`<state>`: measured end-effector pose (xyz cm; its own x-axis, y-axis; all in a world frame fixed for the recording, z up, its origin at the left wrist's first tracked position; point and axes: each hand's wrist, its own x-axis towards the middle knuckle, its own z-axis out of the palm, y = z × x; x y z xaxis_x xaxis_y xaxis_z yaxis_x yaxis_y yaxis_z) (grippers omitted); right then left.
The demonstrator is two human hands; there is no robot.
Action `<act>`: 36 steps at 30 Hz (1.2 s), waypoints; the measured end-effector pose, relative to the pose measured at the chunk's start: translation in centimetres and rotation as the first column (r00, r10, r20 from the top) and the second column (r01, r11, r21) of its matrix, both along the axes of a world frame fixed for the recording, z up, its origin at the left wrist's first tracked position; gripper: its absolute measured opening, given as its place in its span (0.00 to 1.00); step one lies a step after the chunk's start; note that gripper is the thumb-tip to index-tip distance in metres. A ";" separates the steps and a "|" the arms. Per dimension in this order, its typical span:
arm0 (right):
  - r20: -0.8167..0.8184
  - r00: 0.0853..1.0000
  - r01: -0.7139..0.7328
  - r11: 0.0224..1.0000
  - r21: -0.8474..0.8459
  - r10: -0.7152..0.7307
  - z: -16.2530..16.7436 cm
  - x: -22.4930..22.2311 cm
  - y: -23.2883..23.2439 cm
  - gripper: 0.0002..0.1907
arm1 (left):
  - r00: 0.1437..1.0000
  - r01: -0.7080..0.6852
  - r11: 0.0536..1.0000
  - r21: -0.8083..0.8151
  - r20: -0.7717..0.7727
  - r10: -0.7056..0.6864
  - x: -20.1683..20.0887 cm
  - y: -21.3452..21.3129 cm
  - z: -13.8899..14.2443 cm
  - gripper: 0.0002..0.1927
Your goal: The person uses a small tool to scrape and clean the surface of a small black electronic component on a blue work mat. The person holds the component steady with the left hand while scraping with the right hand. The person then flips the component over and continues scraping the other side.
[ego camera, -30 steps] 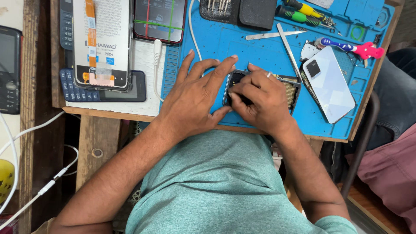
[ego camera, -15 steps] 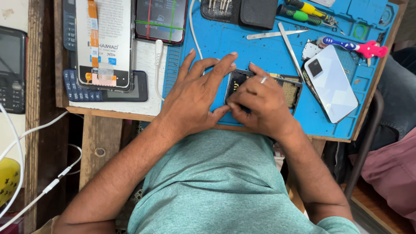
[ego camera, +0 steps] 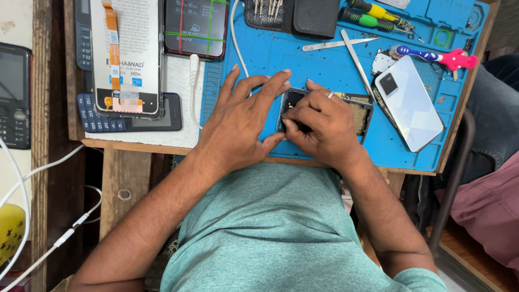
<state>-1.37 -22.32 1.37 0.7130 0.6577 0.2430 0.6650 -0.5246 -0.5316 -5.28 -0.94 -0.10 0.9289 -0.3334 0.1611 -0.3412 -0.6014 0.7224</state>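
An opened phone [ego camera: 359, 111] with its back off lies on a blue work mat [ego camera: 303, 59]; its dark inner frame and a gold-brown mesh area show. My left hand [ego camera: 240, 116] rests flat on the mat, fingers spread, with fingertips on the phone's left top corner and the thumb at its lower edge. My right hand [ego camera: 321, 127] is curled over the phone's left half, fingertips pinched down on its inside; what they grip is hidden. A ring sits on one finger.
A white phone back cover [ego camera: 411, 103] lies right of the phone. Metal tweezers [ego camera: 354, 51], screwdrivers [ego camera: 373, 16], a pink-and-blue brush [ego camera: 438, 57] and a black pouch [ego camera: 316, 16] lie behind. A replacement screen [ego camera: 127, 54], a keypad phone [ego camera: 130, 116] and white cables [ego camera: 32, 178] lie left.
Both hands stay on the opened phone. The right hand's fingers have curled a little tighter over its left half. The view shifted slightly.
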 end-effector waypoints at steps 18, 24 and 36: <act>0.018 1.000 -0.026 1.000 0.000 0.026 0.2 -0.2 0.3 0.06 | 1.000 -0.006 1.000 0.000 0.026 0.006 -0.1 0.0 -0.1 0.52; -0.003 0.999 -0.046 0.999 -0.004 0.046 0.2 0.0 0.2 0.06 | 1.000 -0.005 1.000 -0.005 0.002 0.005 0.0 0.0 -0.2 0.52; 0.027 0.998 -0.057 0.998 0.003 0.057 0.1 -0.1 0.1 0.07 | 1.000 -0.008 1.000 -0.007 -0.001 0.008 -0.1 0.0 -0.1 0.53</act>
